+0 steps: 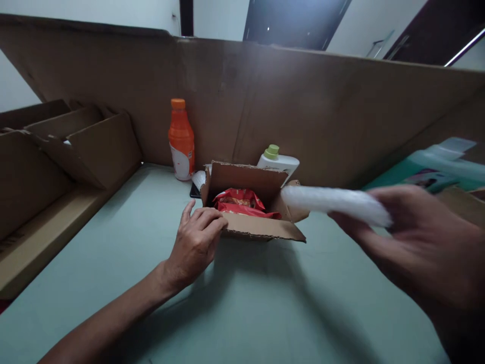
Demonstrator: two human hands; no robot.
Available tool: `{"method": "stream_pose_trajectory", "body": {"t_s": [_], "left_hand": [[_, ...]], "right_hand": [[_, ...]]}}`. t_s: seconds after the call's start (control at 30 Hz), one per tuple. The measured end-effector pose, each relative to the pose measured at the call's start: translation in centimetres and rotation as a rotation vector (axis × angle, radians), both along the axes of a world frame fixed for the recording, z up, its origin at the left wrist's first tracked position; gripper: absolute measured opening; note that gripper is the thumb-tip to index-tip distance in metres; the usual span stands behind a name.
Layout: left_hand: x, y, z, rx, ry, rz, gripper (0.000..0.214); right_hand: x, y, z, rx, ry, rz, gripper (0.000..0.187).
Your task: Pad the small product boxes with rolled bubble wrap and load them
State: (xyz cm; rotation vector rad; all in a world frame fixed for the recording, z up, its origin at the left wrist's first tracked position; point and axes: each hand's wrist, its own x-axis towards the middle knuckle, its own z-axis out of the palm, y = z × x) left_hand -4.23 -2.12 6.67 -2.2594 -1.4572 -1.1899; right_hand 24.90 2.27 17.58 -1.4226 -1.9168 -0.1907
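A small open cardboard box (261,230) sits on the pale green table (235,313), with a red snack packet (242,203) inside it. My left hand (197,242) rests against the box's near left corner, fingers curled onto the front flap. My right hand (420,242), blurred by motion, grips a white elongated object (333,202) that points left toward the box's right side.
An orange bottle (181,140) and a white bottle with a green cap (278,161) stand behind the box. A tall cardboard wall (322,106) runs along the back. Cardboard dividers (76,146) fill the left side. Colourful packages (443,169) lie at the right.
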Motion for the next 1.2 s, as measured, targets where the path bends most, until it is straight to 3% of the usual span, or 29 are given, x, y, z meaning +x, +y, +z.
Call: {"method": "stream_pose_trajectory", "body": {"t_s": [0.1, 0.17, 0.27, 0.4, 0.63, 0.8, 0.93, 1.03, 1.1, 1.2], "left_hand": [[-0.1, 0.4, 0.1, 0.008, -0.001, -0.005, 0.019], [-0.2, 0.5, 0.1, 0.005, 0.004, -0.011, 0.02], [-0.4, 0.5, 0.2, -0.008, 0.01, -0.023, 0.02], [-0.4, 0.7, 0.2, -0.003, 0.001, -0.033, 0.019], [-0.5, 1.8, 0.1, 0.015, -0.044, -0.01, 0.022], [0.0, 2.3, 0.2, 0.032, -0.032, -0.011, 0.022], [-0.1, 1.5, 0.0, 0.083, -0.134, 0.035, 0.034], [-1.4, 0.8, -1.1, 0.068, -0.313, 0.064, 0.059], [-2.4, 0.9, -2.4, -0.07, -0.439, 0.064, 0.067], [-2.9, 2.1, -4.2, -0.343, -0.628, 0.026, 0.077]], "right_hand": [[-4.4, 4.2, 1.3, -0.148, -0.432, -0.045, 0.016], [-6.8, 6.6, 0.9, -0.265, -0.72, -0.126, 0.013], [-8.6, 9.1, -0.7, -0.368, -0.923, -0.142, 0.018], [-8.6, 10.7, -2.4, -0.332, -1.033, -0.057, 0.022], [-8.3, 11.9, -4.3, -0.364, -1.03, 0.085, 0.02], [-9.0, 11.4, -3.9, -0.367, -1.041, 0.07, 0.02], [-6.5, 9.3, -1.1, -0.245, -0.879, 0.017, 0.031], [-1.5, 6.7, -0.7, -0.032, -0.433, -0.019, 0.034], [1.7, 5.2, -2.4, 0.007, -0.093, -0.007, 0.032], [3.0, 4.3, -7.2, -0.207, 0.156, 0.118, 0.053]]}}
